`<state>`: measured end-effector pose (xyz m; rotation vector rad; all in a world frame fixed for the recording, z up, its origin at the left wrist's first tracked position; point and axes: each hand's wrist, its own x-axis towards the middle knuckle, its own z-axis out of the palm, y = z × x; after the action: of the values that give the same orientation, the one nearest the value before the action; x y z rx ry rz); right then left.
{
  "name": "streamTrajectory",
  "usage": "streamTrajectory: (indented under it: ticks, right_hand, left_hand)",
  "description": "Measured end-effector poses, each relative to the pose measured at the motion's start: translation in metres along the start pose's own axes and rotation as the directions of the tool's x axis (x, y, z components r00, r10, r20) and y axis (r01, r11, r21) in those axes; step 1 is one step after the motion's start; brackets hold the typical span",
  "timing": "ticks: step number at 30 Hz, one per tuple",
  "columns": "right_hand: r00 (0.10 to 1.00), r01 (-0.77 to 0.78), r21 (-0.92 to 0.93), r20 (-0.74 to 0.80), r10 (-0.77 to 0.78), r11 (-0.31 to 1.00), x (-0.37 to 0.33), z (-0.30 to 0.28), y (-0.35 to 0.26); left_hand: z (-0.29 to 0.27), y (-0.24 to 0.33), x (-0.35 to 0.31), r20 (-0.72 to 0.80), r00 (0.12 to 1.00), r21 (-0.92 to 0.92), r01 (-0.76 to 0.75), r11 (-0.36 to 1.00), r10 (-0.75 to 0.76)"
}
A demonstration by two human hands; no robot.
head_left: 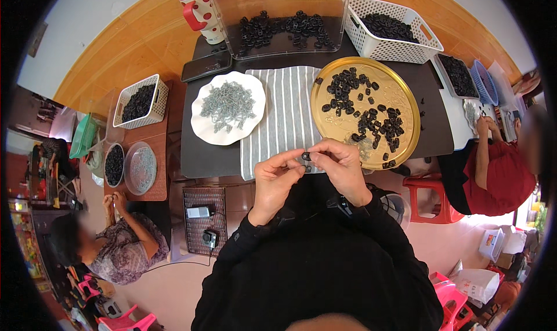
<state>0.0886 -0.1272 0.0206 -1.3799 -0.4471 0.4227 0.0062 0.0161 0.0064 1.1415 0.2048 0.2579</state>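
Observation:
In front of my chest, over the near edge of the striped grey cloth (278, 99), my hands meet at the fingertips. A small black oval plastic piece (306, 156) sits between them. My right hand (342, 167) pinches it, with finger and thumb closed. My left hand (275, 180) is closed too, its index fingertip touching the piece's left side. Just below, near the left thumb tip, is a second small bit (308, 168), too small to make out. Right of the cloth, a gold tray (409, 96) bears many similar black pieces (380, 125). A white scalloped plate (200, 125) holds small silvery metal parts (228, 105).
A clear bin (284, 53) of black pieces stands at the back, beside a white basket (394, 51). A phone (206, 66) and a red-dotted tumbler (204, 17) are back left. Co-workers sit left (122, 250) and right (502, 168); a red stool (432, 200) stands at right.

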Motion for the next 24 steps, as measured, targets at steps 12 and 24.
streamTrajectory:
  ticks: [12, 24]
  right_hand:
    - [0.999, 0.031, -0.09, 0.025, -0.029, 0.995, 0.0004, -0.0032, -0.0015]
    - [1.0, 0.023, -0.04, -0.02, -0.024, 0.999, -0.0015, -0.0013, 0.0012]
  left_hand:
    - [-0.0021, -0.0032, 0.0007, -0.007, 1.0, -0.038, -0.001, 0.999, 0.001]
    - [-0.0001, -0.0019, -0.0003, -0.024, 1.0, -0.049, 0.007, 0.999, -0.008]
